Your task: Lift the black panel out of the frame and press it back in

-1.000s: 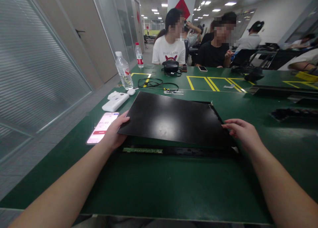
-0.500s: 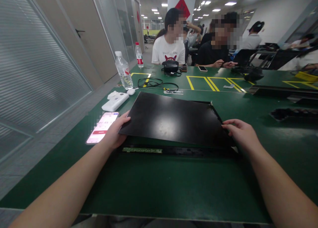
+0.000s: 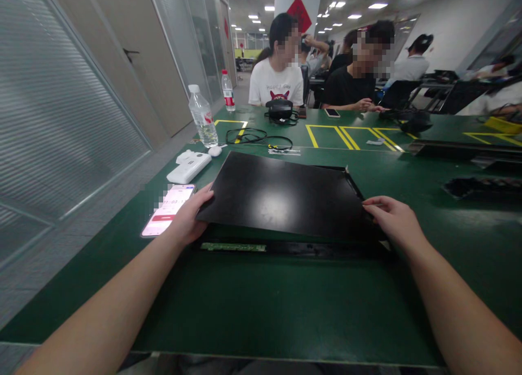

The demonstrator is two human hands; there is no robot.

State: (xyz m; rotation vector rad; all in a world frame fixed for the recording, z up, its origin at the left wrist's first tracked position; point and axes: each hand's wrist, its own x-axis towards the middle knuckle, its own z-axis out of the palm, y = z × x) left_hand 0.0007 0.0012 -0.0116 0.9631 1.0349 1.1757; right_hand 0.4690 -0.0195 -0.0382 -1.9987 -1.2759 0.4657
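A glossy black flat panel (image 3: pixel 281 192), like a screen panel, is tilted in front of me with its left side raised. My left hand (image 3: pixel 196 214) grips its left edge, thumb on top and fingers underneath. At the right edge my right hand (image 3: pixel 389 217) pinches the panel near a black frame (image 3: pixel 318 250), which lies on the green table under and around it. A thin green circuit board (image 3: pixel 233 247) shows along the frame's near side. The panel hides most of what lies beneath it.
Left of the panel lie a lit phone (image 3: pixel 168 211) and a white device (image 3: pixel 190 167). Behind stand two water bottles, the nearer one (image 3: pixel 203 116) by a black cable (image 3: pixel 248 136). Dark strips (image 3: pixel 485 187) lie at the right. Two people sit across the green table (image 3: pixel 285 309).
The panel's near edge and right side have shifted very slightly. Both hands keep their hold in nearly the same place.
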